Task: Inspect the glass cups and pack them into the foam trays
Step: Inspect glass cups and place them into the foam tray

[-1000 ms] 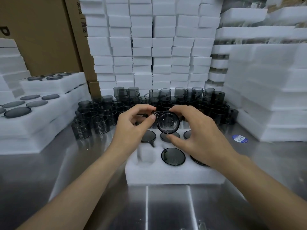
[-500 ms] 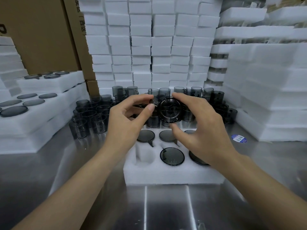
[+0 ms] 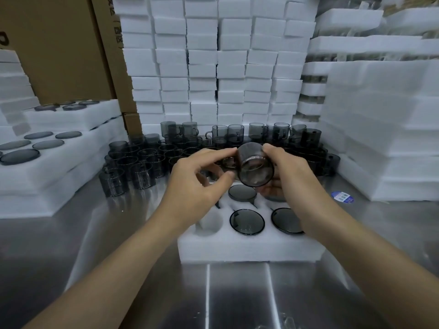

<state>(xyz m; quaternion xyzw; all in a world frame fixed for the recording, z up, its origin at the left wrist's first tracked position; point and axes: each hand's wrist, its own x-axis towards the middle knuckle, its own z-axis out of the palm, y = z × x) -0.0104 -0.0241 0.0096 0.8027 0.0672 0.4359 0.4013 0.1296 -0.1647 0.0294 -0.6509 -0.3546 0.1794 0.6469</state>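
Note:
Both hands hold one smoky grey glass cup [image 3: 255, 168] above the white foam tray [image 3: 249, 248]. My left hand [image 3: 197, 186] pinches the cup's left side by the handle. My right hand [image 3: 285, 176] grips its right side with fingers on top and thumb beneath. The cup is tilted, its base facing me. Several of the tray's round holes hold cups; the front-left hole [image 3: 210, 224] is empty. Many loose grey cups [image 3: 142, 162] crowd the steel table behind the tray.
Filled foam trays [image 3: 59, 148] are stacked at the left. Tall stacks of white foam blocks [image 3: 213, 67] stand behind, with more foam trays [image 3: 384, 129] at the right. Cardboard boxes [image 3: 59, 48] rise at the back left. A blue sticker [image 3: 342, 197] lies on the steel table [image 3: 142, 281].
The cup has been turned in both hands, from showing its round end straight on to a tilted view of its side wall. Both hands stay over the tray.

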